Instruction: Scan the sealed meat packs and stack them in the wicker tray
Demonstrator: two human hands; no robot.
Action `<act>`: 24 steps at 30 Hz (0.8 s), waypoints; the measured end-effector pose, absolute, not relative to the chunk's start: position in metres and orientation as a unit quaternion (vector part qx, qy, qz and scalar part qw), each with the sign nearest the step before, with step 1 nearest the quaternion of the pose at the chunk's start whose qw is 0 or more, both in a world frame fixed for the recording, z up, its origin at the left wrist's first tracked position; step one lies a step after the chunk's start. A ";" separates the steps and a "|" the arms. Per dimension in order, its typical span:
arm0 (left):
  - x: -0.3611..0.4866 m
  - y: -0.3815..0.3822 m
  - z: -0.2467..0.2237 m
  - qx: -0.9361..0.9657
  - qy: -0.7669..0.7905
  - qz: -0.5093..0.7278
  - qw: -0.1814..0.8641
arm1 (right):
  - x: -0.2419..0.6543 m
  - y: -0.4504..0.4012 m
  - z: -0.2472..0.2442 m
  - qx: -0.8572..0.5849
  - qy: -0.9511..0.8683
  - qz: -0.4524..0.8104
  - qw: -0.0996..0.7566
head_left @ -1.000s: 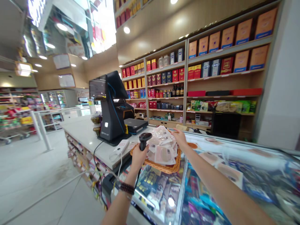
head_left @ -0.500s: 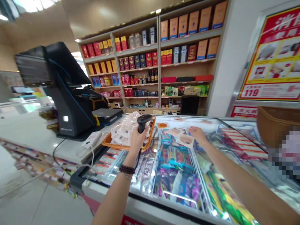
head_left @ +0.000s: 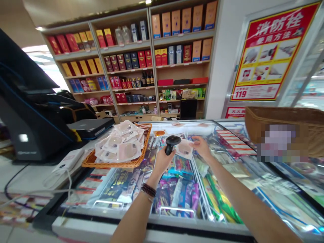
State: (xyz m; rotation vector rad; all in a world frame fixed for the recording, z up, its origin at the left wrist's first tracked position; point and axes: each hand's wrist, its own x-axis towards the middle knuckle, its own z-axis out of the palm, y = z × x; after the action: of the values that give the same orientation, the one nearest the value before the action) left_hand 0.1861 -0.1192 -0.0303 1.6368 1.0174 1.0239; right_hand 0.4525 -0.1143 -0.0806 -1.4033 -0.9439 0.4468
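Note:
My left hand (head_left: 162,161), with a beaded bracelet at the wrist, is closed around the handle of a black barcode scanner (head_left: 172,140). The scanner's head is beside a flat clear packet (head_left: 184,149) with a round tan item and a small printed code on it. My right hand (head_left: 201,147) pinches this packet by its right edge, above the freezer's glass top. Left of the scanner, an orange wicker basket (head_left: 121,164) holds a heap of similar packets (head_left: 124,140). Another packet with an orange round piece (head_left: 160,133) lies flat behind the scanner.
Under the glass of the chest freezer (head_left: 111,221) lie many colourful ice-cream wrappers in wire baskets. A checkout terminal (head_left: 22,135) and a white device with a cable (head_left: 68,160) stand left. A brown basket (head_left: 255,118) sits right. Shelves (head_left: 131,69) of boxed goods line the back.
My left hand has brought the scanner rightward from the basket to the packet at my right hand. The view has turned right, so the terminal and basket appear further left.

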 end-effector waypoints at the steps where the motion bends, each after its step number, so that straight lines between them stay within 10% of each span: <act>1: 0.186 -0.121 -0.032 0.671 0.413 0.406 0.462 | 0.453 -0.115 -0.080 -0.601 -0.387 0.204 0.669; 24: 0.186 -0.131 -0.034 0.700 0.383 0.351 0.490 | 0.455 -0.119 -0.076 -0.563 -0.284 0.170 0.757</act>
State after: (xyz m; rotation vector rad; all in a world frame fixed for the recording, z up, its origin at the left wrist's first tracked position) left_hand 0.1865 -0.1309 -0.0336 1.7003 0.9312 0.8538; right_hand 0.4550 -0.1186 -0.0759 -1.2277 -0.6187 0.3707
